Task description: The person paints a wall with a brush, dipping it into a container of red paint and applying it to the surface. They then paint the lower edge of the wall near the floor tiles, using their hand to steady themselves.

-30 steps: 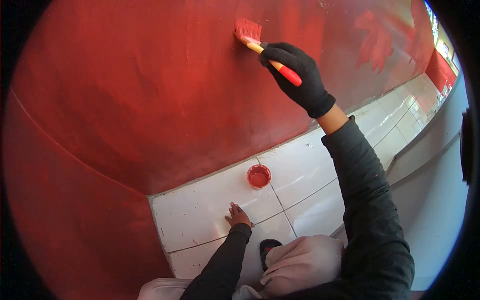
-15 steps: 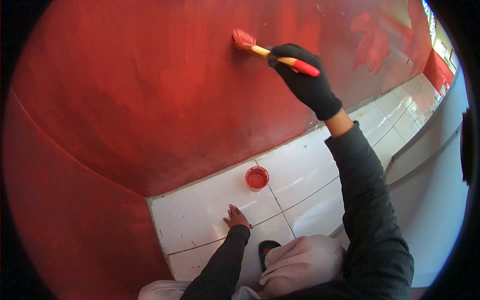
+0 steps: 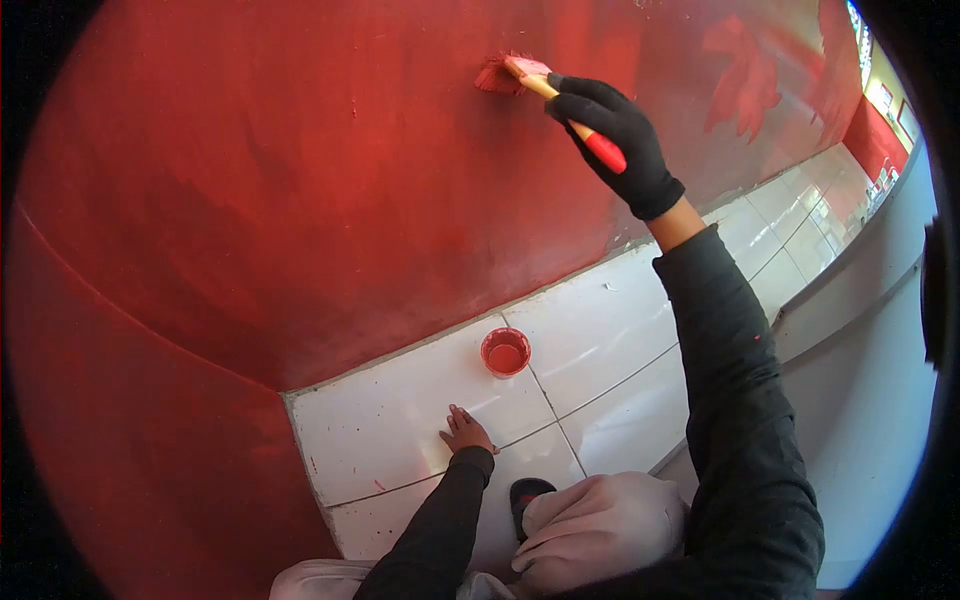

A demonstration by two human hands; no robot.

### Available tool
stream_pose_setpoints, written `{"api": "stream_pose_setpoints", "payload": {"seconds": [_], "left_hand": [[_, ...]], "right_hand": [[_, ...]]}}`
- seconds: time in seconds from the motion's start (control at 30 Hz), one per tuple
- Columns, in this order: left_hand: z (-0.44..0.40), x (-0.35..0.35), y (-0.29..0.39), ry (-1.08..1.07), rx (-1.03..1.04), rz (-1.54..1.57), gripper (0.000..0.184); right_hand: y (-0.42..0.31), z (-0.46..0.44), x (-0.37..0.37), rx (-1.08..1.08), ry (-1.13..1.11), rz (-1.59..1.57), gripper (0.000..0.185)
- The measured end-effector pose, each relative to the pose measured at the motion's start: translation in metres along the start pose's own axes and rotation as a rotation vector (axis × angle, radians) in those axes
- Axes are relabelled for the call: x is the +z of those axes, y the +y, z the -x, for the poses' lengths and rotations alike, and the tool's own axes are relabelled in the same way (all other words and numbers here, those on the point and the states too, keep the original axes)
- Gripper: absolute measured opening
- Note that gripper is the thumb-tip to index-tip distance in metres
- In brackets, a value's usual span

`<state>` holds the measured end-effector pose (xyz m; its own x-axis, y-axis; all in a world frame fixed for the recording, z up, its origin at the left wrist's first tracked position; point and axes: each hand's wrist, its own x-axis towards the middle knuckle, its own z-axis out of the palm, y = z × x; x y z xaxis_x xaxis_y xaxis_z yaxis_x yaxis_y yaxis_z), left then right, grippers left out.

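My right hand (image 3: 620, 145), in a black glove, is closed round the yellow and red handle of a paintbrush (image 3: 538, 85). Its red-coated bristles press against the red wall (image 3: 300, 200) in the upper middle of the view. Bare and with fingers spread, my left hand (image 3: 467, 432) lies flat on the white tiled floor (image 3: 390, 435). A small tub of red paint (image 3: 505, 353) stands upright on the tiles, just beyond my left fingertips and apart from them.
Brighter red patches (image 3: 742, 80) mark a greyish part of the wall at the upper right. Another red wall surface (image 3: 150, 450) meets the floor at the left. My shoe (image 3: 528, 495) is near the bottom middle. A pale, smooth surface (image 3: 870, 430) curves along the right.
The brush has swept along the wall, and its angle has changed, with the bristles now bent leftward. My left hand stays flat; the whole view has shifted slightly.
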<state>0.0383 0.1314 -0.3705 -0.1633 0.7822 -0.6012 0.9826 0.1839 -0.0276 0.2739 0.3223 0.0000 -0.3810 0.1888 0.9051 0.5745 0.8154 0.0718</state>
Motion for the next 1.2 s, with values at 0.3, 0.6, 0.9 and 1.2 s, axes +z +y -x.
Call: {"api": "stream_pose_setpoints", "payload": {"seconds": [0.3, 0.6, 0.9, 1.2], "left_hand": [[0.001, -0.002, -0.001, 0.002, 0.003, 0.005, 0.121], [-0.004, 0.004, 0.001, 0.016, -0.005, -0.014, 0.123], [-0.005, 0.009, -0.002, 0.043, -0.002, -0.008, 0.122], [-0.006, 0.010, -0.001, 0.041, -0.003, 0.004, 0.120]], "right_hand": [[0.010, -0.006, -0.006, -0.137, -0.039, 0.324, 0.026], [0.015, -0.061, -0.040, -0.195, 0.162, 0.265, 0.020], [0.016, -0.092, -0.021, 0.051, 0.313, 0.087, 0.015], [0.020, -0.124, -0.055, 0.210, 0.627, -0.168, 0.017]]}}
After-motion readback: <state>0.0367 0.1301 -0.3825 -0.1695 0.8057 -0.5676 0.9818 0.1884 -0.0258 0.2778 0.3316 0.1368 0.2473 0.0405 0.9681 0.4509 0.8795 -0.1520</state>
